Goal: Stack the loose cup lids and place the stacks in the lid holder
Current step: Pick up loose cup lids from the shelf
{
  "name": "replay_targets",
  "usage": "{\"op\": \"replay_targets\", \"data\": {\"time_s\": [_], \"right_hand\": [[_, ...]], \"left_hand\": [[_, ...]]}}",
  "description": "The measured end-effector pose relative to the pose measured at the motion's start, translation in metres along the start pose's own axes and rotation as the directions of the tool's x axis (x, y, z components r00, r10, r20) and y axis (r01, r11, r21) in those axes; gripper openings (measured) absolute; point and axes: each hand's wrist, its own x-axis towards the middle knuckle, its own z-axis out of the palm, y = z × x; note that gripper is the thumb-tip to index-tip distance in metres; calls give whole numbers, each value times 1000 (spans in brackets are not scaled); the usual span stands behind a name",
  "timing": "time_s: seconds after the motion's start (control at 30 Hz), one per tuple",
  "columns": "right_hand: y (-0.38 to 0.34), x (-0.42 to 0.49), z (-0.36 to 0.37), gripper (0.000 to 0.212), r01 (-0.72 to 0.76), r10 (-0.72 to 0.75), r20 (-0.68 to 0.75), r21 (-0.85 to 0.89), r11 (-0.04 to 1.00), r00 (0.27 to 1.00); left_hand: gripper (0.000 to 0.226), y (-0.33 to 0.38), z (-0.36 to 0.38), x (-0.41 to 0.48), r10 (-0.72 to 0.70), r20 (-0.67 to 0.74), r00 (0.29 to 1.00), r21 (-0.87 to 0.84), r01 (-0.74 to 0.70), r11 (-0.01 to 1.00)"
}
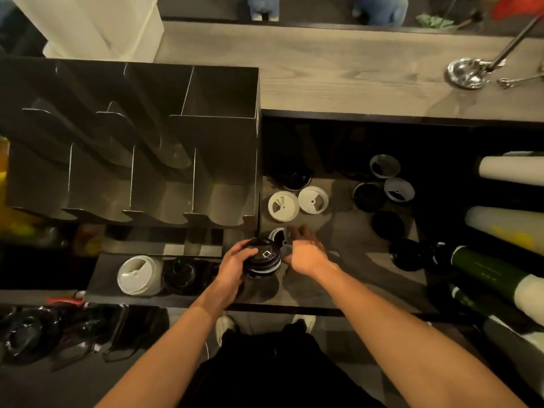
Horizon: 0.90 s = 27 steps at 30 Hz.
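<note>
The left forearm (pixel 164 348) and right forearm (pixel 397 325) are reaching in bare from 6 o'clock, angling toward each other. The left grip (pixel 235 267) is curling its fingers round a stack of black lids (pixel 265 259), thumb at the top edge. The right grip (pixel 306 254), just beside it at 3 o'clock, is hovering back-up, blurred fingers loosely extended toward 11 o'clock.

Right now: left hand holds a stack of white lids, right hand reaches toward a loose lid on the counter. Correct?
No. The stack of lids in the left hand is black, not white; the head view shows it. The rest stands: the right hand reaches toward a loose lid on the counter.
</note>
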Motion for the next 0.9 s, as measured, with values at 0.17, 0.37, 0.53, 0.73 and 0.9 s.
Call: {"op": "replay_targets", "data": {"time_s": [0.17,0.37,0.53,0.73,0.9], "right_hand": [[-12,-21,-14,72,-193,195,8,200,961,981],[-42,-55,1,87,-170,215,-73,396,903,974],[-73,-70,24,68,-111,197,-61,647,755,979],[-116,-76,29,37,-15,85,-58,731,682,995],[-132,-82,40,74,85,-28,-96,657,749,995]], "left_hand": [[30,14,-17,6,18,81,997,44,-22,999],[22,24,-49,2,36,171,985,139,-60,988],[24,34,-72,-12,81,180,980,169,-112,979],[22,38,-101,-27,136,130,982,205,-161,965],[27,36,-108,-55,206,64,976,221,-215,951]]}}
